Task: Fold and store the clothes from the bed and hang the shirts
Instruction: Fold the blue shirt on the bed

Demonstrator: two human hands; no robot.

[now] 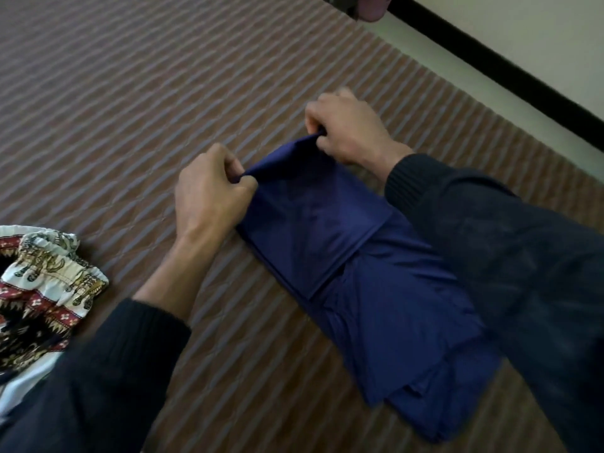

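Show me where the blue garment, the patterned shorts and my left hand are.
blue garment (327, 237): head view, middle of folded top layer.
patterned shorts (49, 276): head view, gathered waistband.
left hand (209, 194): head view, back of hand.

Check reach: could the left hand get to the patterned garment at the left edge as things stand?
Probably yes. The patterned garment lies on the striped bed cover beside the left forearm, nothing between. But the left hand pinches a corner of the navy garment and must release first.

Brown striped bedspread (130, 109), pale floor (523, 34) beyond its dark edge strip (490, 60).
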